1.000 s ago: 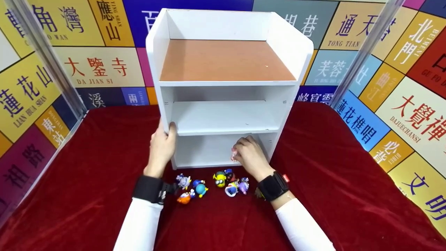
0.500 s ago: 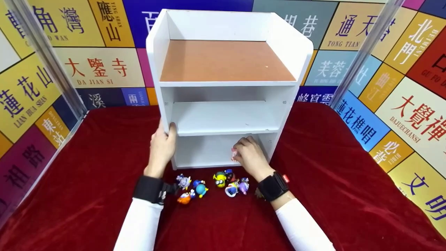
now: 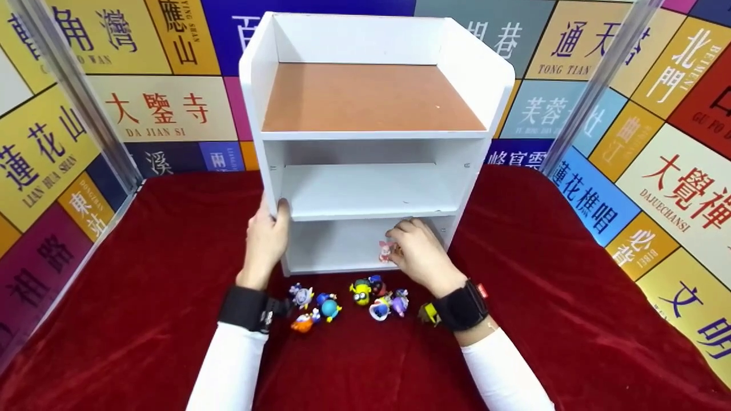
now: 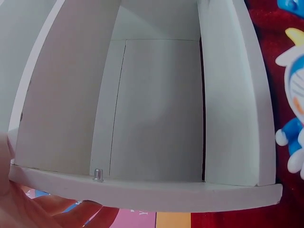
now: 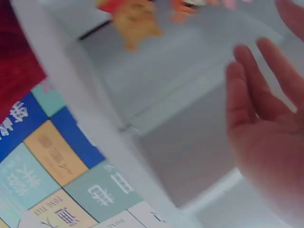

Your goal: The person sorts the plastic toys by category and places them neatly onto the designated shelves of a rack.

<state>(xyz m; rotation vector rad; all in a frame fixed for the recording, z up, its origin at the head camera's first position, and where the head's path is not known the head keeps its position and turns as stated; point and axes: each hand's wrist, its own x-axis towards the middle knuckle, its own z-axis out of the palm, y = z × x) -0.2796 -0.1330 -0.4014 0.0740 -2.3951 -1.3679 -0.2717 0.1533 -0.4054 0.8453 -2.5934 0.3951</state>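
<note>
My left hand point(image 3: 267, 237) grips the left side panel of a white shelf unit point(image 3: 371, 136), thumb on the front edge; in the left wrist view its fingers point(image 4: 78, 216) lie outside the panel. My right hand point(image 3: 420, 248) is inside the bottom compartment. Beside its fingertips a small pink figurine point(image 3: 385, 251) stands upright on the bottom board. The right wrist view shows those fingers spread, apart from the toys: a yellow bear figurine point(image 5: 135, 21), an orange figurine point(image 5: 183, 9) and a bit of pink at the top edge. My right hand partly hides these in the head view.
Several small toy figures lie on the red cloth point(image 3: 171, 354) before the shelf, among them an orange one point(image 3: 304, 323), a teal one point(image 3: 329, 308) and a yellow one point(image 3: 360, 293). Another yellow toy point(image 3: 428, 313) lies by my right wrist. Printed panels point(image 3: 165, 108) stand behind.
My right hand has let go of the pink figurine and shifted slightly right. The figurine now shows more fully, as does the yellow toy by my wrist. My left hand has stayed put.
</note>
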